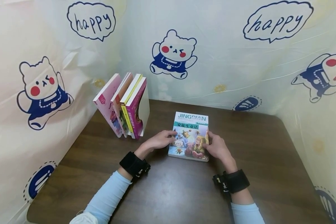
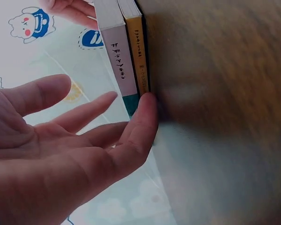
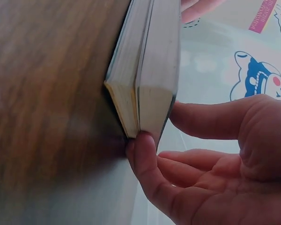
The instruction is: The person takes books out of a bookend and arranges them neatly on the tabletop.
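A paperback with a fairy-tale picture cover [image 1: 188, 137] lies face up on the table, on top of a second book with an orange spine [image 2: 138, 49]. At the spine side is my left hand [image 1: 160, 140], its fingers loosely extended and a fingertip against the spines in the left wrist view; its thumb stands off the cover. My right hand [image 1: 217, 147] holds the stack at the opposite side, thumb on the upper cover's edge and fingertips on the page edges [image 3: 154, 110]. The lower book is mostly hidden in the head view.
Several books [image 1: 138, 109] stand upright, leaning together, at the back left of the brown table [image 1: 254, 149]. A printed curtain [image 1: 218, 56] with bear drawings hangs behind the table and along both sides. Black bands [image 1: 134, 164] circle both wrists.
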The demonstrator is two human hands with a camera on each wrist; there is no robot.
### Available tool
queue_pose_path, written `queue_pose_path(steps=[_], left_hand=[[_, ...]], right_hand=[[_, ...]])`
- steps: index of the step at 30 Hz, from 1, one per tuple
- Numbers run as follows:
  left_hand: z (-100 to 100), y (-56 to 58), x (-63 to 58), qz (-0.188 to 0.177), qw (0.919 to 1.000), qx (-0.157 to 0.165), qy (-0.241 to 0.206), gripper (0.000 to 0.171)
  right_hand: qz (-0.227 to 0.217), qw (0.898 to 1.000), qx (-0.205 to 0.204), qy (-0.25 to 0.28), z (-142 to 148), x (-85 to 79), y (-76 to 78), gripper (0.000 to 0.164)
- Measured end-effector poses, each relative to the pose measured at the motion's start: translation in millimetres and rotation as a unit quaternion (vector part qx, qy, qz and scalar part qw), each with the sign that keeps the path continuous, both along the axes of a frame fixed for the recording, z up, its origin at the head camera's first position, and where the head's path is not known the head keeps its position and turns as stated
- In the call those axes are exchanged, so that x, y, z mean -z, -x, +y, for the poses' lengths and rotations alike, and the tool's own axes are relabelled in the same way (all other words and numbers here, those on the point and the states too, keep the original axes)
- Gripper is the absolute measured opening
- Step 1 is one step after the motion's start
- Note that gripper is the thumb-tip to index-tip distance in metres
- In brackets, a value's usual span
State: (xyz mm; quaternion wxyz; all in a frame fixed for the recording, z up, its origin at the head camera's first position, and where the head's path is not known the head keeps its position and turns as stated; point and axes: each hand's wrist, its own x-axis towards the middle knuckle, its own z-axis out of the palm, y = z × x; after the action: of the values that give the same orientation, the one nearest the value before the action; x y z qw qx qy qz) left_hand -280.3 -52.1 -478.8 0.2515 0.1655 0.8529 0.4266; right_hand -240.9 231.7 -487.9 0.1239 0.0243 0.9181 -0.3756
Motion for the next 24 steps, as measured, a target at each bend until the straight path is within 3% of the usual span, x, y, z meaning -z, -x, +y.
queue_pose_path(steps=[14, 24], left_hand=[[0.3, -1.8, -2.7, 0.011, 0.9995, 0.011, 0.026, 0.039], [-3.3, 1.1, -1.3, 0.000, 0.9996, 0.026, 0.014, 0.034]], right_hand=[[-0.008, 1.000, 0.004, -0.001, -2.7, -3.5, -2.9, 0.079], [-0.007, 1.000, 0.005, -0.004, -4.3, -3.5, -2.7, 0.077]])
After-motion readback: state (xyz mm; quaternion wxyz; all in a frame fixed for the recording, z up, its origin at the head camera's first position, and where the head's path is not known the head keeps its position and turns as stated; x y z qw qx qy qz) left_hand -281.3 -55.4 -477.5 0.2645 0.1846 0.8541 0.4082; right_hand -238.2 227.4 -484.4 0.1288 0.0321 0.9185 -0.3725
